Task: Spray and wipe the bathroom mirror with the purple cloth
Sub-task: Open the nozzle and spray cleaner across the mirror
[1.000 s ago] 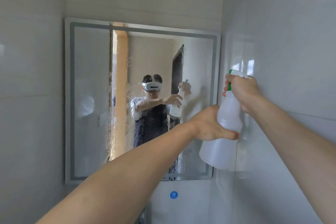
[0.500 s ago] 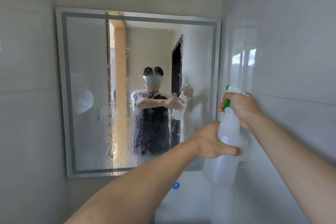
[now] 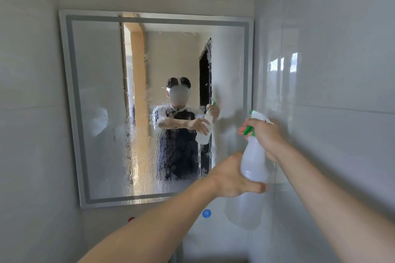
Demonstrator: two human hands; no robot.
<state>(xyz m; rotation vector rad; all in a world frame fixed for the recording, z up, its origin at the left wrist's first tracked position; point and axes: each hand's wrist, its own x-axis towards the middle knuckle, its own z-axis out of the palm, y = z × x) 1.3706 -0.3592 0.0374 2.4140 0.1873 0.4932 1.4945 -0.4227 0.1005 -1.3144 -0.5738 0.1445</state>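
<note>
The bathroom mirror (image 3: 100, 96) hangs on the back wall, with a grey border band and wet spray streaks running down its middle. A translucent white spray bottle (image 3: 253, 162) with a green trigger is held upright in front of the mirror's lower right corner, nozzle toward the glass. My right hand (image 3: 266, 132) grips the spray head, fingers on the trigger. My left hand (image 3: 233, 179) grips the bottle's body from the left. The purple cloth is not in view.
A glossy tiled wall (image 3: 331, 92) stands close on the right, and another tiled wall (image 3: 27, 113) on the left. Below the mirror sit a round blue sticker (image 3: 206, 213) and a small red mark (image 3: 131, 219).
The bottle and both hands have dropped lower and a little left against the mirror. The view has tilted down, so more of the wall below the mirror shows.
</note>
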